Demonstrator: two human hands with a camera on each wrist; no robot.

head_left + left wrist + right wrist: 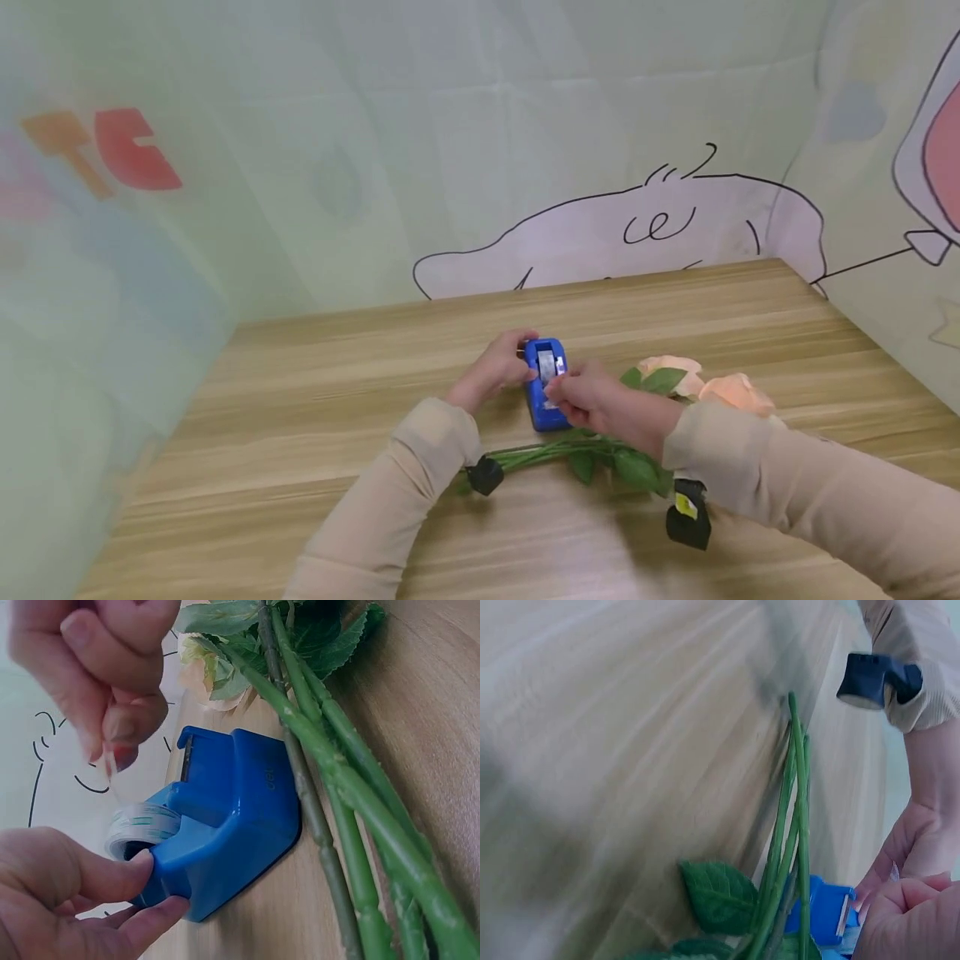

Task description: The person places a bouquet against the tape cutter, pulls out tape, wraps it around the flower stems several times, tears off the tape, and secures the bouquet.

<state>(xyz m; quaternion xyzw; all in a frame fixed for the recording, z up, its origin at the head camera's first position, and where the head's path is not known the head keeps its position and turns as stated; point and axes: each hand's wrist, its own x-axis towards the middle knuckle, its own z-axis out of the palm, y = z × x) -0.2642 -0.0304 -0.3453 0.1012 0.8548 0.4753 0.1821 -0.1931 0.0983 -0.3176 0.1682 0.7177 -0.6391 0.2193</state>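
A blue tape dispenser (pixel 551 418) stands on the wooden table, a roll of clear tape (pixel 146 825) seated in it. My left hand (pixel 497 368) grips its roll end, the thumb near the roll and the fingers against the side. Above the roll, my right hand (pixel 594 400) pinches the free end of the tape strip (pixel 111 769), which is drawn up off the roll. Artificial roses with peach blooms (pixel 738 392) lie beside the dispenser, on the near side. Their green stems (pixel 341 784) pass close to it; part of the bunch is hidden under my right forearm.
The wooden tabletop (pixel 300 400) reaches back to a hanging cloth (pixel 337 167) with cartoon drawings. A black wrist camera (pixel 485 476) on my left arm hangs over the stem ends. Another black device (pixel 687 525) is at my right sleeve.
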